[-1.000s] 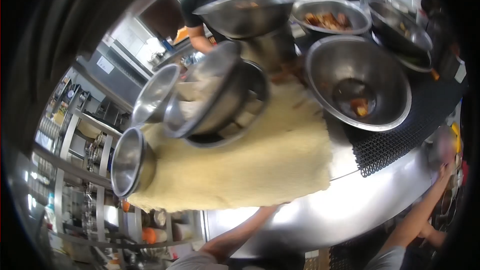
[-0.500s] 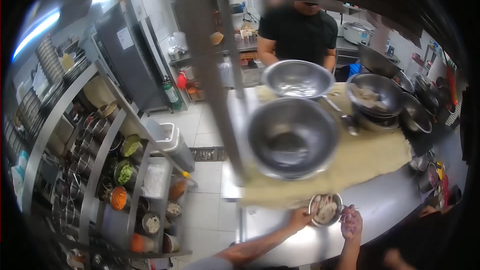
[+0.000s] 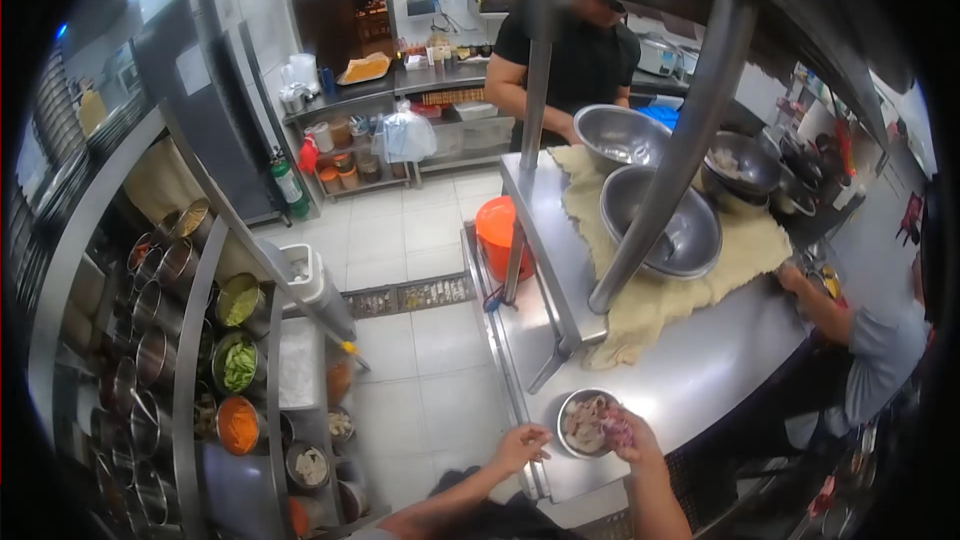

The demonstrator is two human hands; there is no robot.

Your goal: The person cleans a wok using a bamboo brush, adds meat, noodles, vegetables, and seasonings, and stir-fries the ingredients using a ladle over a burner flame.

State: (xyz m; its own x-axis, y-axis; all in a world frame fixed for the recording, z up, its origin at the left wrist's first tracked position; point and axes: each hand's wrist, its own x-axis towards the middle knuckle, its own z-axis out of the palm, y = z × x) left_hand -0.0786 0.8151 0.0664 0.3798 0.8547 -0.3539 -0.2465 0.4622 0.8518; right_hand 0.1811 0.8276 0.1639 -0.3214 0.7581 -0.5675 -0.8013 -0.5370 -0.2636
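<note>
A small metal bowl [image 3: 580,424] of pale sliced food stands on the steel counter [image 3: 690,350] near its front left corner. My right hand [image 3: 632,437] is at the bowl's right side, its fingers closed on reddish pieces over the rim. Just left of the bowl, my left hand [image 3: 522,448] is held apart from it with fingers spread and nothing in them. Beyond, a yellowish cloth [image 3: 740,250] lies under a large empty bowl [image 3: 680,240] and another metal bowl [image 3: 622,145].
A co-worker in black [image 3: 510,65] stands behind the counter; another person in grey [image 3: 880,360] is at the right. Metal posts [image 3: 690,130] rise from the counter. An orange bucket [image 3: 495,230] stands beside it. Shelves with food pots [image 3: 240,425] fill the left.
The view has swung toward the left side of the kitchen. My left hand has let go of the small bowl and moved left; my right hand has come over its rim.
</note>
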